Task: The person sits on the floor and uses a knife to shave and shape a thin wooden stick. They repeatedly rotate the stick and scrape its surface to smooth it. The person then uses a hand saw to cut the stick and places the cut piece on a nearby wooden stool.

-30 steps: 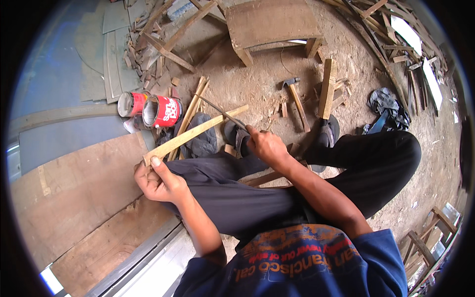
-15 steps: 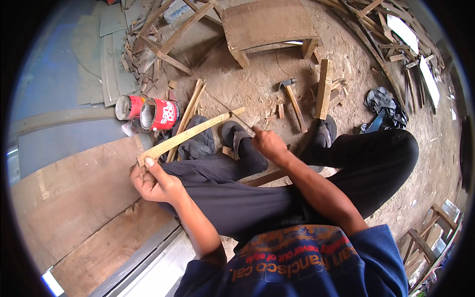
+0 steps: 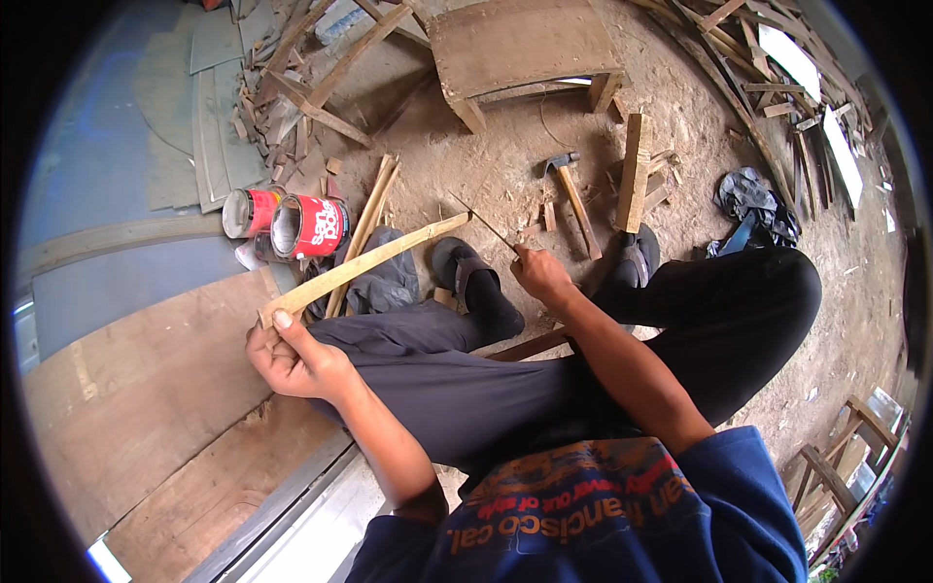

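Observation:
Between thumb and fingers my left hand grips the near end of a pale wooden strip, which slopes up to the right, away from me. My right hand is closed round the handle end of a long thin blade, seen almost edge-on, so its exact kind is unclear. The blade crosses close by the far end of the strip; whether they touch I cannot tell. Beneath the strip, more wooden strips lie beside a dark plastic bag.
Two red paint cans stand at the left. A hammer lies ahead, beside an upright wooden block. Farther off is a low wooden stool. Scrap wood is heaped on both far sides, with a black plastic bag at the right.
My right hand has drawn slightly right, and the blade's visible length is shorter. The wooden strip and my left hand have shifted a little left.

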Demonstrator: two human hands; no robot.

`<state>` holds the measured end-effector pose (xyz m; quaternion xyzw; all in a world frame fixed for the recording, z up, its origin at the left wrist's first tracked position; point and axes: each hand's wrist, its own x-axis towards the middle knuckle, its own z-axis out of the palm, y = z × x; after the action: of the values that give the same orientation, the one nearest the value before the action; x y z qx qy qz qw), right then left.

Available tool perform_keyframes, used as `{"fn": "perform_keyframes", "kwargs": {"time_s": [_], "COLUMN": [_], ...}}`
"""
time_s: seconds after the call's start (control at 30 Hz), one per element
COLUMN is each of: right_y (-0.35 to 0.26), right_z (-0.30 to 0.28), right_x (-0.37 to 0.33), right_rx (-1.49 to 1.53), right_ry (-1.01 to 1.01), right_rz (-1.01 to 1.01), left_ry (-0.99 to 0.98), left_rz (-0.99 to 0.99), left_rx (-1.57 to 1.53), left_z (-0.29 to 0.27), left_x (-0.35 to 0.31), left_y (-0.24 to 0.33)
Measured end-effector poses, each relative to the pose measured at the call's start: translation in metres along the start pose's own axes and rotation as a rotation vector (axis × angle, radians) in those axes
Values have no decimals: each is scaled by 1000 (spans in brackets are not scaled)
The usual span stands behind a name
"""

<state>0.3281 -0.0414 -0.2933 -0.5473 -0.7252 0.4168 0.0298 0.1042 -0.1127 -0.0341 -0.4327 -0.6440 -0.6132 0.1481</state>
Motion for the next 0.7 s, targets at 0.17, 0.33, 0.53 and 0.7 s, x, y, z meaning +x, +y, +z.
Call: {"fn": "perform_keyframes", "kwargs": {"time_s": [0.17, 0.33, 0.53, 0.7], "right_y": [16, 23, 21, -50], "right_z": [6, 8, 1, -57], "right_x": [-4, -4, 4, -15], "right_rx": [-28, -59, 110, 322], "right_ry": [8, 10, 54, 176], "right_rz": [40, 56, 23, -79], "left_ry": [12, 47, 74, -54], "left_rz": [-50, -125, -336, -343], "left_rx": [-9, -22, -373, -556], "left_z": [-1, -5, -15, -16], "left_x": [1, 6, 17, 16], "left_y": [0, -7, -26, -30]}}
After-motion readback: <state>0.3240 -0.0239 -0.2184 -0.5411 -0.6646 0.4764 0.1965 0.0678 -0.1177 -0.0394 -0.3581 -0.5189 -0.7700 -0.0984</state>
